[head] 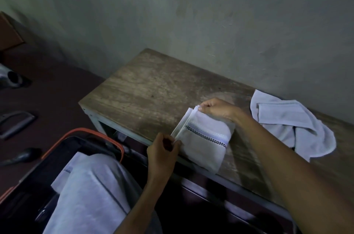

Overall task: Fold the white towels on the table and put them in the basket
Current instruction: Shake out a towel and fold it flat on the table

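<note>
Left hand (162, 152) and right hand (216, 108) each pinch a corner of the folded towel (203, 140) at the desk's (143, 84) front edge; if either pinch slips, the layers likely splay before reaching the basket (92, 130).

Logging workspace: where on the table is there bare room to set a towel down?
The wooden table is bare on its left and far part, between the wall and the folded towel. Crowded: the near edge, where left hand and right hand pinch it, and the right end under the crumpled towel.
</note>
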A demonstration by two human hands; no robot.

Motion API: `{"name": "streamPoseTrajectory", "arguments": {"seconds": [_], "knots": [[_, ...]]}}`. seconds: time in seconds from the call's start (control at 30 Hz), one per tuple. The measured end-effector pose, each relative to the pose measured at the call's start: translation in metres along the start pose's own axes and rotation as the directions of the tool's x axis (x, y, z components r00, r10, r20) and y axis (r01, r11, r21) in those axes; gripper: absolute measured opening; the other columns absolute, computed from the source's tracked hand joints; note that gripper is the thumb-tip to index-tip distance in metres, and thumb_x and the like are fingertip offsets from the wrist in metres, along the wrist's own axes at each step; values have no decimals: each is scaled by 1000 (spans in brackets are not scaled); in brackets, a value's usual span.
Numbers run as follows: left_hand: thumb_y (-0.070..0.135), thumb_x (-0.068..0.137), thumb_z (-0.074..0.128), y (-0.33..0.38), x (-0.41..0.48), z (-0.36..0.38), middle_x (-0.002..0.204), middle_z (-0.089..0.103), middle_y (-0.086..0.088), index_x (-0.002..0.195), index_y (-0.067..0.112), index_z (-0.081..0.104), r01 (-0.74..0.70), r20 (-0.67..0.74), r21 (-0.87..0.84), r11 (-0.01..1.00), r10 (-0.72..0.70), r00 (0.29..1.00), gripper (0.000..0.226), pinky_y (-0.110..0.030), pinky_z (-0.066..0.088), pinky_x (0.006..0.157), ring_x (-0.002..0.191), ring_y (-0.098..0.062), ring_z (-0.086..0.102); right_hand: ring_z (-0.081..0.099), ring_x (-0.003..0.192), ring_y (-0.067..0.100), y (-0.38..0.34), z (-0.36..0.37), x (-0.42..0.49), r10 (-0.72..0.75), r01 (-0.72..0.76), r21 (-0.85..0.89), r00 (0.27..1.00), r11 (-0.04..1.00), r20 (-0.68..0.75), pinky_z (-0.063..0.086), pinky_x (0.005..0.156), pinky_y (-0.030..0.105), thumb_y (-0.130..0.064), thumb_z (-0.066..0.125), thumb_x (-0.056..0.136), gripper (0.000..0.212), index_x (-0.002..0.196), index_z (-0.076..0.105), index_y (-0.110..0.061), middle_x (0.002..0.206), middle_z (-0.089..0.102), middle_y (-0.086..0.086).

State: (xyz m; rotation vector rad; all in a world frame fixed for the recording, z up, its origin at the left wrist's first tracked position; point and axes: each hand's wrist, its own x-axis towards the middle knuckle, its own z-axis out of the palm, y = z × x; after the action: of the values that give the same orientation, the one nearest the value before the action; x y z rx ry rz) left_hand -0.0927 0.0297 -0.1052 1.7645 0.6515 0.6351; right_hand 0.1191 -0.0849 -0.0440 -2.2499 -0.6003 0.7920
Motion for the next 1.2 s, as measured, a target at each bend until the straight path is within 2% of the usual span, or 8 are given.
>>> {"name": "streamPoseTrajectory", "arguments": {"seconds": [0.13,0.33,0.5,0.67,0.73,0.83,1.0,1.2], "knots": [[16,72,76,-9,10,-4,66,62,6,66,18,57,-56,-67,168,984,68,995,20,-28,47,62,62,-11,58,48,64,5,3,5,3,-33,30,-110,999,993,-28,38,60,23,-29,58,92,16,80,64,-23,69,57,-11],[11,79,73,-1,26,-4,57,56,8,68,12,57,-167,95,166,972,153,984,19,-8,33,53,58,-4,51,55,73,10,13,0,-24,-38,22,-206,997,978,-70,40,64,24,-26,60,90,15,82,67,-16,80,65,-2],[11,78,72,4,61,9,70,63,7,75,14,64,-258,313,167,952,197,929,9,-2,39,62,67,-4,58,49,67,16,59,1,-72,80,-89,-50,983,995,-164,34,64,31,-25,64,85,31,79,60,5,70,54,6],[30,74,74,1,76,12,83,67,8,95,14,68,-352,477,141,925,248,843,26,-3,42,70,75,5,61,48,66,11,67,7,-93,74,-79,-10,970,997,-230,34,61,29,-22,68,82,18,69,58,-14,69,54,-2],[40,70,69,-1,76,8,86,65,9,101,15,67,-355,493,150,923,242,836,40,-2,40,71,82,1,60,50,70,12,62,6,-91,50,-53,-8,977,999,-207,36,63,27,-18,67,81,5,85,64,-19,75,55,-2],[33,71,74,-2,80,7,91,65,5,102,13,68,-341,515,182,922,206,832,37,-9,41,73,84,-7,61,54,76,12,55,-1,-82,-2,-8,-84,993,996,-115,42,68,26,-21,66,80,32,110,62,-31,91,57,-1],[14,78,74,-2,81,9,86,67,5,92,11,71,-380,526,192,905,233,818,15,-8,40,70,79,-4,61,60,92,14,51,-10,-68,-22,22,-222,1000,975,-1,49,81,34,-35,68,77,22,99,66,-35,103,65,-2],[14,83,69,-2,73,9,84,66,11,90,14,70,-382,489,141,913,271,829,7,-5,42,67,77,8,59,56,83,10,49,-13,-73,24,-21,-200,1000,980,13,42,73,28,-31,70,78,16,91,65,-24,91,60,-14]]}}
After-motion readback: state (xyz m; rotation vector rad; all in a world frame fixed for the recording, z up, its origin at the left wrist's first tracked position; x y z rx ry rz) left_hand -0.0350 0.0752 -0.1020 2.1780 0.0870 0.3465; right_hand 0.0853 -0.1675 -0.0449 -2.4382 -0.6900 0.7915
